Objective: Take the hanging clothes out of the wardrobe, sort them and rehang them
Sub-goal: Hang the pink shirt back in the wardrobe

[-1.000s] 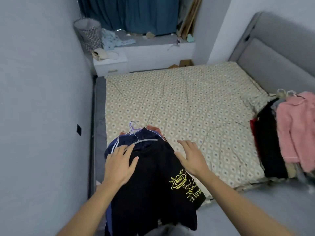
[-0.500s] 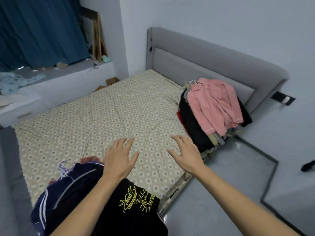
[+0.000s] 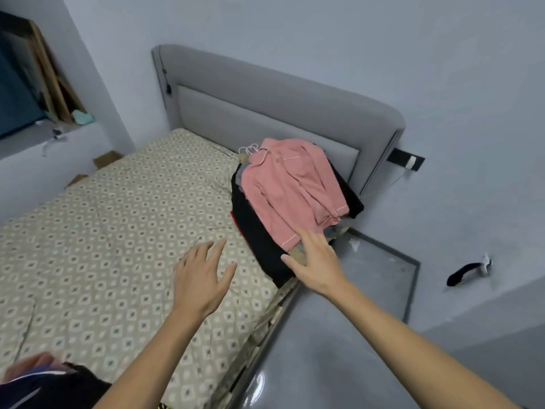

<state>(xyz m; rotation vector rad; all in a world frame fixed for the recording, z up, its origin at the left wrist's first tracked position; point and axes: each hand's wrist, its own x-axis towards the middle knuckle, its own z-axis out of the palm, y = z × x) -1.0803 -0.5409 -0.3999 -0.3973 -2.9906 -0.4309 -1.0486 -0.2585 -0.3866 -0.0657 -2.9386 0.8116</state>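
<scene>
A pile of clothes on hangers lies at the head end of the bed, topped by a pink top (image 3: 290,187) over black garments (image 3: 256,231). White hanger hooks (image 3: 249,149) stick out at its far end. My right hand (image 3: 317,261) hovers with spread fingers at the near edge of this pile, just by the pink cuff. My left hand (image 3: 203,278) is held over the patterned bedspread (image 3: 112,231), fingers spread, holding nothing. A second dark pile (image 3: 50,385) with navy and pink cloth lies at the bottom left corner.
The grey padded headboard (image 3: 265,113) stands behind the pile. A grey floor strip (image 3: 339,335) runs along the bed's right side. A dark item (image 3: 469,273) lies on the floor at right. A window ledge (image 3: 44,137) with wooden frames is at far left.
My view has swung right from the dark pile toward the pink-topped pile. Both hands left the dark clothes and moved across the bed; my right hand has reached the pink pile's edge.
</scene>
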